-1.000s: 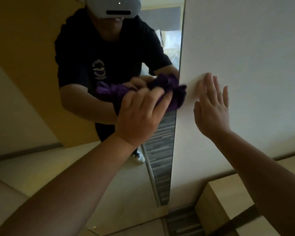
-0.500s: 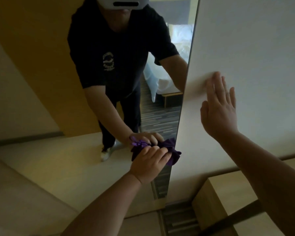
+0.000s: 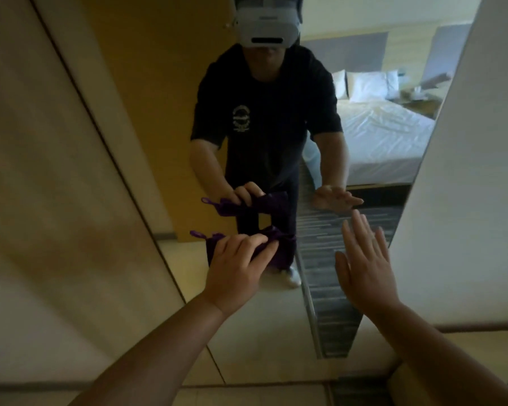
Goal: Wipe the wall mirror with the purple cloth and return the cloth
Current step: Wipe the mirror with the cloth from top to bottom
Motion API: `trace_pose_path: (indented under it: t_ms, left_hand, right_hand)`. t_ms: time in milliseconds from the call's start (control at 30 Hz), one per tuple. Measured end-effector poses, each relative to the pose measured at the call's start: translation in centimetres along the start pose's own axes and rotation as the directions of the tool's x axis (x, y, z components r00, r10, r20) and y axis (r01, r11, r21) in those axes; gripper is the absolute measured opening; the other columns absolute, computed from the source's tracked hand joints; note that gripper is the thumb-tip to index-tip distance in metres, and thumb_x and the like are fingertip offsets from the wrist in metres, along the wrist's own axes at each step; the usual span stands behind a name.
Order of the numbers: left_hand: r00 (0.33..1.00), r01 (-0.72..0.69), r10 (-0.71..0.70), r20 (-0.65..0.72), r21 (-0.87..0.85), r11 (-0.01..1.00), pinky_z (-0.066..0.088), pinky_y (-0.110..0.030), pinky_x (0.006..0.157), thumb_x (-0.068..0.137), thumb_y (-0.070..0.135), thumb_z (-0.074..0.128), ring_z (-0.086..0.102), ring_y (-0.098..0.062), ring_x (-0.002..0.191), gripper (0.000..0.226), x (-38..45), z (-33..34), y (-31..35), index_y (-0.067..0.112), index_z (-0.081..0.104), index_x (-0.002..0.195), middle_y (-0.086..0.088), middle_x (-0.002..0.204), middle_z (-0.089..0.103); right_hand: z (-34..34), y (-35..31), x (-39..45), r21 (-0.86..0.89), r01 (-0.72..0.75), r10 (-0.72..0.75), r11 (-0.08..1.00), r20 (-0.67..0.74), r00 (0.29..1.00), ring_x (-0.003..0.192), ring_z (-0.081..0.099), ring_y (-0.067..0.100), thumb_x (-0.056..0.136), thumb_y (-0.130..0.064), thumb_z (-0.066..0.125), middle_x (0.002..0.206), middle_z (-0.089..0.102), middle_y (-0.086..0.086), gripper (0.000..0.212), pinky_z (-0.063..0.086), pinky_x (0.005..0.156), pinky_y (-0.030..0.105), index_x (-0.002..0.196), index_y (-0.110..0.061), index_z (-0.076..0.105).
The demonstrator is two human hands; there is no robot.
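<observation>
The tall wall mirror [image 3: 165,118] fills the middle of the view and shows a person in a dark shirt with a white headset. My left hand [image 3: 236,268] grips the bunched purple cloth [image 3: 279,244] a little in front of the glass; the cloth's reflection hangs apart above it. A small loop of the cloth sticks out to the left. My right hand [image 3: 364,265] is flat with its fingers spread, in front of the mirror's right part, apart from its reflection. It holds nothing.
A pale wall [image 3: 467,186] borders the mirror on the right. A beige panel [image 3: 41,186] stands to the left. A wooden ledge [image 3: 408,385] sits low at the right. The mirror reflects a bed with white linen and a striped carpet.
My left hand has pulled the cloth back off the glass and moved it left. My right hand has left the wall and now hovers before the mirror. The view has tilted up.
</observation>
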State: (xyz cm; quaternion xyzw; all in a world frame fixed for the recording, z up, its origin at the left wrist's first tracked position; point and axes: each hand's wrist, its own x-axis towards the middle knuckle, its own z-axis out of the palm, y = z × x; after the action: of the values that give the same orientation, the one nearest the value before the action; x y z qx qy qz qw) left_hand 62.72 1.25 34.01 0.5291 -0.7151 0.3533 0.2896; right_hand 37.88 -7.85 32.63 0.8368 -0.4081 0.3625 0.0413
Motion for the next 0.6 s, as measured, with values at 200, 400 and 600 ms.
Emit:
trace_pose_path:
  t_ms: [200,400,600]
  left_hand:
    - [0.998,0.023,-0.017,-0.066,0.085,0.996,0.04,-0.043,0.086,0.084,0.001,0.069,0.055,-0.028,0.099,0.038,-6.0,-3.1,-6.2,0.017,0.071,0.119,-0.004,0.119,0.055]
    - [0.989,0.008,0.017,-0.148,0.167,0.986,0.041,-0.044,0.084,0.093,0.004,0.061,0.056,-0.028,0.098,0.03,-10.6,-1.5,-10.7,0.016,0.072,0.119,-0.006,0.117,0.06]
    - [0.941,0.034,0.04,-0.336,0.212,0.977,0.042,-0.044,0.084,0.09,0.003,0.069,0.057,-0.029,0.098,0.037,-14.6,2.4,-10.9,0.016,0.063,0.124,-0.008,0.118,0.057]
  right_hand:
    - [3.5,-6.7,0.3,-0.072,0.142,-0.143,0.987,-0.007,0.99,0.153,0.005,0.023,0.102,-0.036,0.033,0.162,0.015,0.012,0.056,0.004,0.123,0.048,0.151,-0.009,0.027]
    - [8.6,-9.2,-0.1,-0.098,0.219,-0.227,0.971,-0.083,0.97,0.153,0.008,0.026,0.102,-0.035,0.038,0.164,0.012,0.009,0.058,0.006,0.123,0.053,0.153,-0.01,0.026]
    - [14.2,-8.4,-3.0,-0.108,0.335,-0.35,0.936,-0.193,0.917,0.152,0.014,0.031,0.099,-0.03,0.043,0.162,0.021,0.013,0.058,0.012,0.121,0.058,0.153,-0.01,0.031]
